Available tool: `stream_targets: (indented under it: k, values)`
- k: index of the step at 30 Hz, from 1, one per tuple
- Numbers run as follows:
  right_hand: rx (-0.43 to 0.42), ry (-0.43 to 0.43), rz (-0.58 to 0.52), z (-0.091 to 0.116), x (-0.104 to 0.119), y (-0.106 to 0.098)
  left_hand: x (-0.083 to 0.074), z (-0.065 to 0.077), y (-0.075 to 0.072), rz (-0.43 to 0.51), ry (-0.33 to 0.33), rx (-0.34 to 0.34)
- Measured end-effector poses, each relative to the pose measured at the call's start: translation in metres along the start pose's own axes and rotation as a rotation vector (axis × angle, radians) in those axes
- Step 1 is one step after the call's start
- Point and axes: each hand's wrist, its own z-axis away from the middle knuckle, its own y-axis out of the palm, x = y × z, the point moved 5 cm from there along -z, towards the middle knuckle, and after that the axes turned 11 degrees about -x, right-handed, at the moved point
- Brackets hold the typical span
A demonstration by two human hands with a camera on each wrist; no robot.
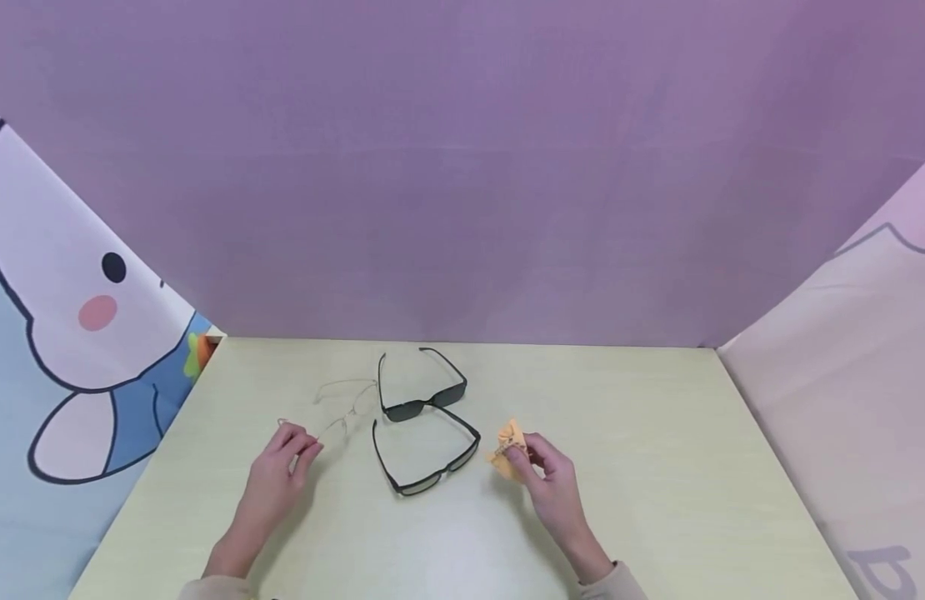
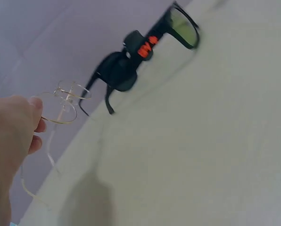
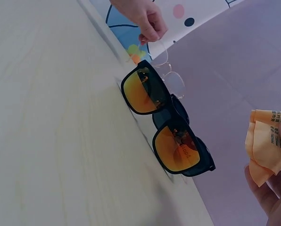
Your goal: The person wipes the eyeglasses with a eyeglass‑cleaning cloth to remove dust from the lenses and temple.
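In the head view, my left hand (image 1: 266,487) pinches thin wire-rimmed eyeglasses (image 1: 352,411) by one side, above the left part of the table. Their lenses (image 3: 174,85) look clear in the right wrist view, and the temples stretch away from the hand. My right hand (image 1: 558,493) holds a crumpled orange cloth (image 1: 511,443) between thumb and fingers. Dark print shows on that cloth (image 3: 268,148) in the right wrist view. Between the hands lie two black-framed sunglasses: a rear pair (image 1: 407,411) with dark lenses and a front pair (image 1: 422,484) with lighter lenses, both with temples unfolded.
The pale wooden table (image 1: 657,483) ends at a purple backdrop (image 1: 462,208). A cartoon-print cloth (image 1: 95,350) hangs along the left side, and a pale printed one (image 1: 845,392) along the right. The two sunglasses overlap in the head view.
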Motion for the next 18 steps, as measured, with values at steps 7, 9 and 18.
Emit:
stream_targets:
  k: [7, 9, 18]
  values:
    - [0.008, 0.003, -0.01, 0.002, 0.002, 0.001, 0.001, 0.008, 0.001, -0.092, 0.031, 0.052]
    - [0.009, 0.005, -0.012, 0.002, 0.003, 0.001, 0.003, 0.01, 0.0, -0.125, 0.01, 0.075]
    - [0.021, 0.011, -0.001, 0.003, -0.001, 0.0, 0.009, 0.015, -0.004, -0.157, -0.063, 0.116]
